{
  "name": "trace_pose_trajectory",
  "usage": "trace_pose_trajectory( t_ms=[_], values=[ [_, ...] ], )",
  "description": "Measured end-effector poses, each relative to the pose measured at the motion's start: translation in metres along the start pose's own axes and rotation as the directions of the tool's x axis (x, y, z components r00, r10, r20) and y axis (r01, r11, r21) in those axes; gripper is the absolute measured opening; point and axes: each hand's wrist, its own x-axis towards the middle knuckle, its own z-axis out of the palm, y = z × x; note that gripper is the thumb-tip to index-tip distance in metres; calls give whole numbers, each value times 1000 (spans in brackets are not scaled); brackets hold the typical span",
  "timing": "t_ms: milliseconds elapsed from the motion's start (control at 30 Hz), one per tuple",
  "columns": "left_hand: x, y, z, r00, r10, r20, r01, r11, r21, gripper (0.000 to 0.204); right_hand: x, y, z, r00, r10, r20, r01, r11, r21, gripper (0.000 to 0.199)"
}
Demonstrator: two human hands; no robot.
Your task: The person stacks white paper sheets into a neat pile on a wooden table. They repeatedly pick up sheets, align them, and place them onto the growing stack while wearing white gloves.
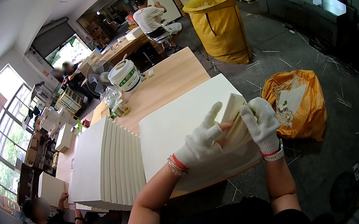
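A small white box-like piece (230, 108) stands tilted near the right end of the table, over a large white sheet (177, 128). My left hand (203, 137), in a white knit glove with bare fingertips showing, holds the piece's near left side; one gloved finger points up, off it. My right hand (261, 121), gloved too, curls its fingers over the piece's right side. The palms hide part of the piece, so its lower end cannot be made out. To the left, a fanned stack of white boards (107, 166) overlaps the sheet.
On the wood-topped table (171, 75) stand a white bucket (124, 75), a fan (96, 78) and a clear plastic bag (110, 96). An orange bag of scraps (313, 110) and a tall yellow sack (223, 30) stand on the littered floor. Other people work at the left and back.
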Motion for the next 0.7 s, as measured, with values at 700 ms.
trace_pose_trajectory(
  t_ms=[700],
  values=[
    [0,3,-1,998,44,-36,-43,999,6,40,-1,-3,1,971,238,31,-240,953,184,10]
  ],
)
